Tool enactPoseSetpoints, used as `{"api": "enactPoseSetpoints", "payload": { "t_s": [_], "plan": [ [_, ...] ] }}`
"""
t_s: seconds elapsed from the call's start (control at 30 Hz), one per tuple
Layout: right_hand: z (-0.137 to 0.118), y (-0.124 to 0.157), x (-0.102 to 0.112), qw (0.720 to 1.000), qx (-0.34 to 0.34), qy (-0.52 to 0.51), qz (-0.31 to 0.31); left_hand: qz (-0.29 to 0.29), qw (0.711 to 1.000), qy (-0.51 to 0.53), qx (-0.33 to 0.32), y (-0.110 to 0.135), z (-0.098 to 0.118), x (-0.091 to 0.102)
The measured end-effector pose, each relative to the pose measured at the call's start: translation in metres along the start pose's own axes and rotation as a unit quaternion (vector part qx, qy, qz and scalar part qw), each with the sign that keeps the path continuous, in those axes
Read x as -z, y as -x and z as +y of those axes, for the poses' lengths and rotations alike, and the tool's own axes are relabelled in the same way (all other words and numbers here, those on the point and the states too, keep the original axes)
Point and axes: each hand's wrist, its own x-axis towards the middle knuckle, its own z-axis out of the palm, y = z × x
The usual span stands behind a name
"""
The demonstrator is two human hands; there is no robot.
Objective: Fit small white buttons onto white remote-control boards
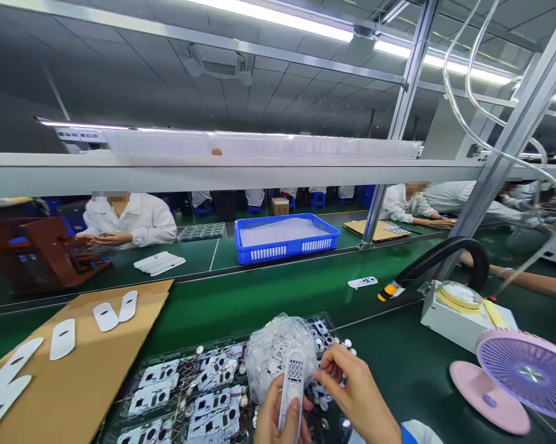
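My left hand (284, 413) grips a long white plastic remote-control-like housing (294, 373), tilted upward, with rows of key cutouts near its top end. Just right of it is my right hand (347, 382), thumb and fingers pinched together; whatever is between them is too small to make out. Behind the housing a clear plastic bag (268, 351) full of small white parts stands on a clear tray. That tray holds several white part assemblies (155, 394) with dark openings, and small round speaker-like discs lie among them.
Brown cardboard (97, 364) with several white oval plates lies left. A green conveyor belt (240, 296) crosses ahead, carrying a white housing (363, 282). Beyond are a blue basket (287, 237) and co-workers. A black hose (444, 253), a white box (463, 320) and a pink fan (527, 373) stand right.
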Motion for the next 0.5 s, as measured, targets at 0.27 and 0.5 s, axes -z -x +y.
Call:
{"api": "enactPoseSetpoints", "payload": {
  "t_s": [0.27, 0.5],
  "plan": [
    [0.072, 0.058, 0.007, 0.976, -0.033, 0.059, -0.207, -0.019, 0.999, 0.021, 0.038, 0.002, 0.018, 0.001],
    [0.078, 0.063, -0.01, 0.975, 0.015, 0.077, -0.21, -0.022, 0.998, 0.037, 0.054, 0.0, 0.016, -0.001]
  ]
}}
